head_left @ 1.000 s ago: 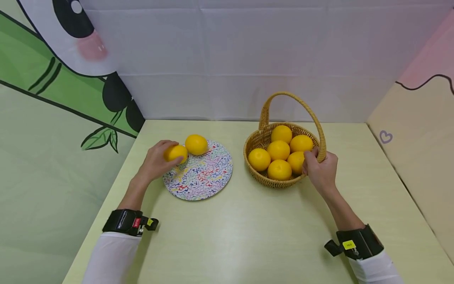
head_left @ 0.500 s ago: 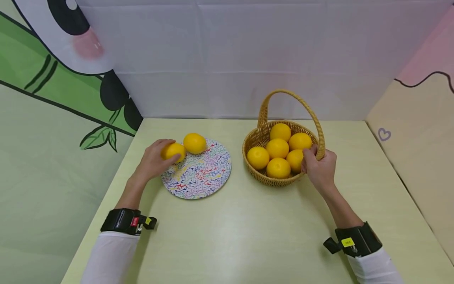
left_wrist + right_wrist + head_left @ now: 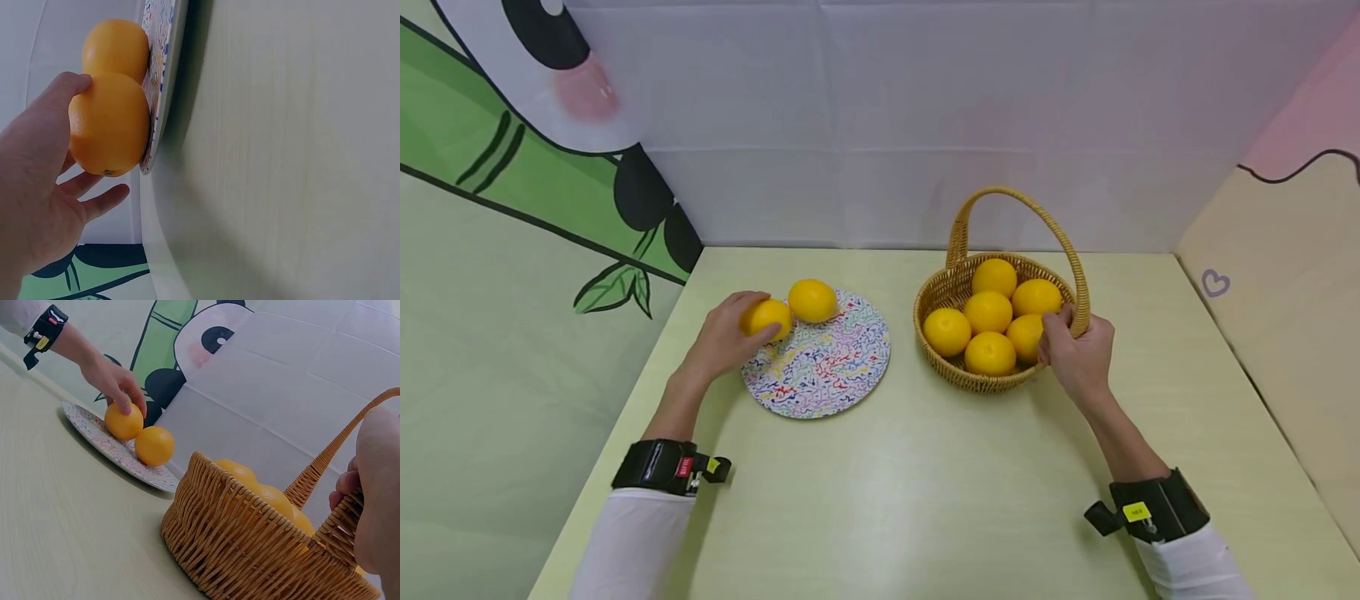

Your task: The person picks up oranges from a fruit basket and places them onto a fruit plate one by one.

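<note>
Table (image 3: pixel 880 500): right hand (image 3: pixel 1081 354) grips basket handle (image 3: pixel 1000 191) running far-left to near-right; six oranges (image 3: pixel 988 312) visible inside. Plate (image 3: pixel 831 371): two oranges (image 3: pixel 812 301), left hand (image 3: pixel 722 337) holding left one (image 3: pixel 767 318).

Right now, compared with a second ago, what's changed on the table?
Nothing plainly: the whole view shifts slightly, probably the camera, and nothing was visibly taken up or let go. The left hand stays at the nearer orange on the round squiggle-patterned plate, beside the farther orange. The right hand stays at the handle of the wicker basket; six oranges still show inside.
</note>
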### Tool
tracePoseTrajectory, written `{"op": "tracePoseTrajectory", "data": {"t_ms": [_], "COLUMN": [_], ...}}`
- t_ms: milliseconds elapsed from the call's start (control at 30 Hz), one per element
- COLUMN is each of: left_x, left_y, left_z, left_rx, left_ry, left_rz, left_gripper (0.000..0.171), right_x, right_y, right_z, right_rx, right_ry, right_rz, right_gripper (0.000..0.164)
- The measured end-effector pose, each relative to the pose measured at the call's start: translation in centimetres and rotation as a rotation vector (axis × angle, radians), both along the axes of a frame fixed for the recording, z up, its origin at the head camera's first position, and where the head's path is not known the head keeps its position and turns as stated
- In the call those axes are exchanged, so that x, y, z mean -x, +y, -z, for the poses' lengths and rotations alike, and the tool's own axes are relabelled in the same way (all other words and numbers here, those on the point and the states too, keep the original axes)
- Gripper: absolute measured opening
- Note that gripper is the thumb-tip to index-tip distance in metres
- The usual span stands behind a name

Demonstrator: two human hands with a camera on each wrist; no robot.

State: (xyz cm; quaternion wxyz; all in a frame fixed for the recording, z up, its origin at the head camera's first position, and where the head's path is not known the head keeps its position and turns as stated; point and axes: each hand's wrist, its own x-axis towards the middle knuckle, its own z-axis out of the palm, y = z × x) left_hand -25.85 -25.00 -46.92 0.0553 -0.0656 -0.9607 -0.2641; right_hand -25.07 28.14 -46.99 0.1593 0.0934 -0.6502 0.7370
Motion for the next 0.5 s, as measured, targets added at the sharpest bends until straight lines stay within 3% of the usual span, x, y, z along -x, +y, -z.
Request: {"op": "tracePoseTrajectory", "data": {"t_ms": [267, 500], "left_x": [-0.11, -0.02], "left_y": [0.03, -0.05], "left_z": [-0.36, -0.51], "left_rx": [0.001, 0.020], "left_ry": [0.009, 0.024], "left_rz": [0.002, -0.011], "left_gripper": [0.064, 0.076], "right_x": [0.06, 0.01], "right_y": [0.02, 0.03], "right_z": [-0.06, -0.02], "right_rx": [0.004, -0.002], "right_ry": [-0.001, -0.005], "right_rz": [-0.001, 0.002], "right_gripper": [0.043, 0.043]}}
